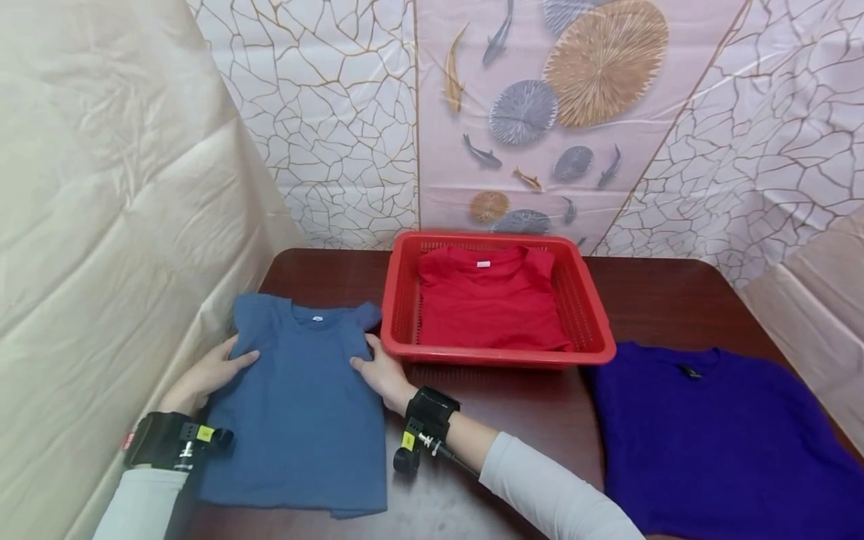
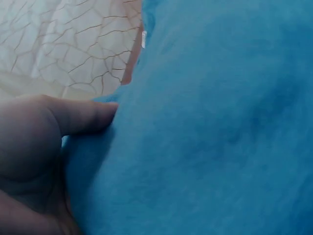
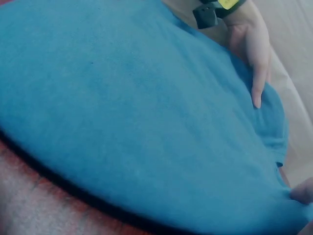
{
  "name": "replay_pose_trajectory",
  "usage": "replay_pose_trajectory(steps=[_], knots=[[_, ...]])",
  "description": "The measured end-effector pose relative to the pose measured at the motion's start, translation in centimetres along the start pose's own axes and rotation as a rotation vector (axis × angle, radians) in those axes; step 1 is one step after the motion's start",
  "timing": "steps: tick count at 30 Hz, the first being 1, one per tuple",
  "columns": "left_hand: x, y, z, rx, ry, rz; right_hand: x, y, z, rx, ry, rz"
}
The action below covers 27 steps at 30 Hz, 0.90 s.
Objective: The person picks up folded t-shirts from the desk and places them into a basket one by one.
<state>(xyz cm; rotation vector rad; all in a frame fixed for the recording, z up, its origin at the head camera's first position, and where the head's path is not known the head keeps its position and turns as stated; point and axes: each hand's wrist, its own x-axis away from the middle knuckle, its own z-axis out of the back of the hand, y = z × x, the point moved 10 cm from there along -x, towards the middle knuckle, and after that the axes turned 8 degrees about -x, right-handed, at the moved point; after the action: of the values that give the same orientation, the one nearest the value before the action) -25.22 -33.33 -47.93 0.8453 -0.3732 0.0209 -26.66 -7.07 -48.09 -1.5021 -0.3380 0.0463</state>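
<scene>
A blue T-shirt [image 1: 300,420], its sides folded in and its collar label facing up, lies at the left of the table. My left hand [image 1: 214,369] holds its left edge near the sleeve, thumb on top and the other fingers out of sight under the cloth. On the opposite edge my right hand [image 1: 386,373] pinches the cloth below the right sleeve, close to the basket. The left wrist view shows the left thumb [image 2: 90,116] pressed on the fabric. In the right wrist view the blue cloth fills most of the picture.
A red plastic basket [image 1: 496,358] stands at the back middle, with a folded red T-shirt [image 1: 493,315] inside. To the right lies a purple T-shirt [image 1: 709,442], partly off the view. A beige cloth wall [image 1: 135,225] runs close beside my left arm.
</scene>
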Motion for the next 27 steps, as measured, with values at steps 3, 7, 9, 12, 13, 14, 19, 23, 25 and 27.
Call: replay_pose_trajectory(steps=[3, 7, 9, 12, 13, 14, 19, 23, 25, 27], knots=[[0.3, -0.2, -0.3, 0.103, -0.003, -0.025, 0.2, 0.2, -0.5, -0.046, -0.052, -0.008], [1.0, 0.3, -0.3, 0.205, -0.016, -0.042, 0.7, 0.1, -1.1, -0.105, -0.102, -0.024], [1.5, 0.7, -0.1, 0.235, -0.028, -0.042, 1.0, -0.1, -1.2, -0.129, -0.112, -0.034], [2.3, 1.3, 0.3, 0.257, -0.033, -0.033, 1.3, -0.5, -1.2, -0.166, -0.126, -0.043], [2.5, 1.5, 0.5, 0.266, -0.036, -0.032, 1.5, -0.7, -1.2, -0.180, -0.130, -0.047], [2.8, 1.7, 0.7, 0.279, -0.037, -0.032, 1.7, -0.9, -1.2, -0.195, -0.133, -0.047], [4.0, 2.3, 1.7, 0.337, -0.034, -0.023, 2.8, -2.3, -1.0, -0.262, -0.140, -0.028], [5.0, 2.7, 2.7, 0.360, -0.026, -0.033, 3.7, -3.6, -0.9, -0.283, -0.158, -0.014], [5.5, 2.9, 3.2, 0.376, -0.027, -0.047, 4.2, -4.4, -0.9, -0.294, -0.177, -0.007], [6.0, 3.3, 3.7, 0.400, -0.025, -0.065, 4.6, -5.2, -0.7, -0.303, -0.192, 0.002]])
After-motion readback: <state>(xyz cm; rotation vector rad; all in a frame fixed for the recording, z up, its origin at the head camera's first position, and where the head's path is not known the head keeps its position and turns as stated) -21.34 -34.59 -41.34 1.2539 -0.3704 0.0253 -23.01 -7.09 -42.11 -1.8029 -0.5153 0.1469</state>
